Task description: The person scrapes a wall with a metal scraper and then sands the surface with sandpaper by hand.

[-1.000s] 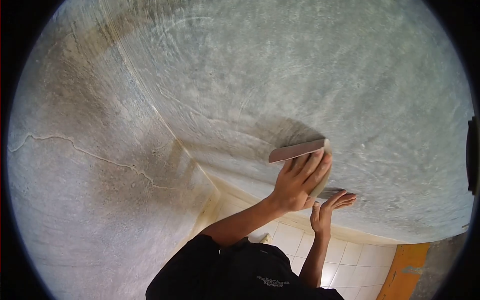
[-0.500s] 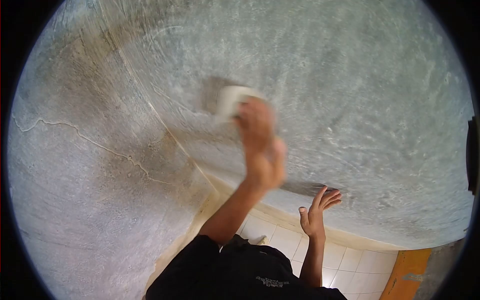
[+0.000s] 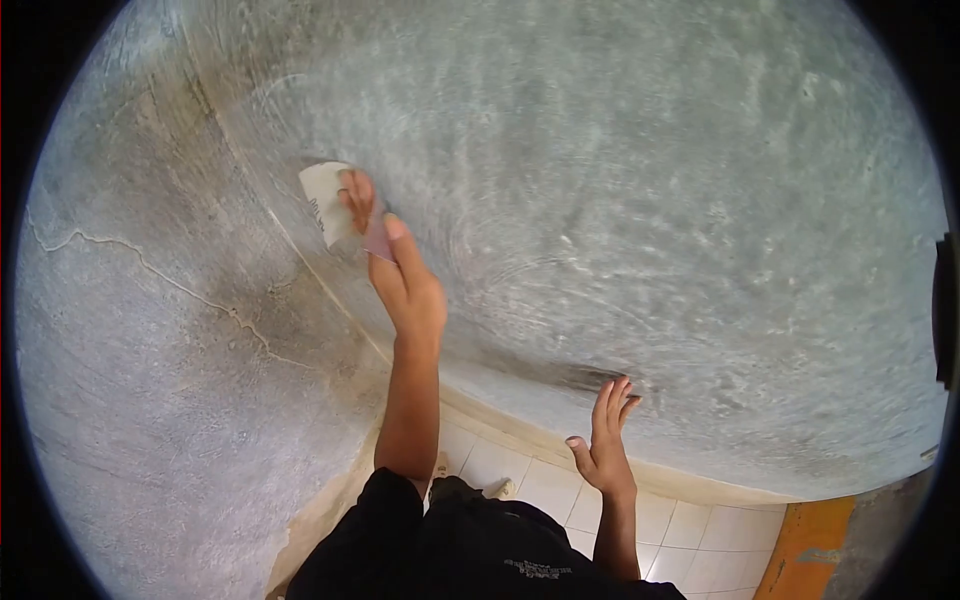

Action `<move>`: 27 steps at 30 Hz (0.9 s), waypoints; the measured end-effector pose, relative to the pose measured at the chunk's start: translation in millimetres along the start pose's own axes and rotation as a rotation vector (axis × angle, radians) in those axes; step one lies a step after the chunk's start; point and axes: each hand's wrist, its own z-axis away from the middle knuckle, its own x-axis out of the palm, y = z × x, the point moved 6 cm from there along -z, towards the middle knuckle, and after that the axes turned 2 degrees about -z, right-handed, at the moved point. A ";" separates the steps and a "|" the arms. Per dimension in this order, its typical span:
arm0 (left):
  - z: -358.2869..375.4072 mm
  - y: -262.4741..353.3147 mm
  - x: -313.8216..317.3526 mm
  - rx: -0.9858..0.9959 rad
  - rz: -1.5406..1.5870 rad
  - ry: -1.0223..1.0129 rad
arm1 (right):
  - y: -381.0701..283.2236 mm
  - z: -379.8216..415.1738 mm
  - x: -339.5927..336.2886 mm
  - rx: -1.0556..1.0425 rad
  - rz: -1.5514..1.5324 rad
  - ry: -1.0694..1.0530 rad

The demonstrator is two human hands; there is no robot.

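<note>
My left hand (image 3: pixel 405 290) presses a sheet of sandpaper (image 3: pixel 328 205) against the grey plastered wall (image 3: pixel 650 200), near the corner. The sheet is pale with dark printing on its back, and a mauve part is folded beneath my thumb. My fingers lie over the sheet, with the thumb towards its right edge. Lower and to the right, my right hand (image 3: pixel 605 440) is open, fingers stretched upward and thumb apart. Its fingertips are right at the wall surface, beside a dark shadowed patch, and it holds nothing.
On the left, a second wall (image 3: pixel 170 350) with a wavy crack meets this one at a corner line. White floor tiles (image 3: pixel 575 490) lie below, past a beige lower strip. An orange panel (image 3: pixel 805 545) stands at lower right, and a dark object (image 3: pixel 943 310) is at the right edge.
My left hand has swept left across the wall with the sandpaper, towards the corner. My right hand remains open by the wall and appears slightly further left and lower in the view.
</note>
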 end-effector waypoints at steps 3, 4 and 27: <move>29.5 32.6 33.2 0.256 0.091 -0.104 | -0.1 1.8 2.5 -0.005 0.043 0.006; 47.8 56.0 46.7 0.386 0.054 -0.251 | -1.6 0.7 3.6 0.000 0.061 0.012; 149.4 79.5 71.1 0.593 -0.135 -0.487 | -5.9 10.2 -23.5 0.041 -0.368 0.157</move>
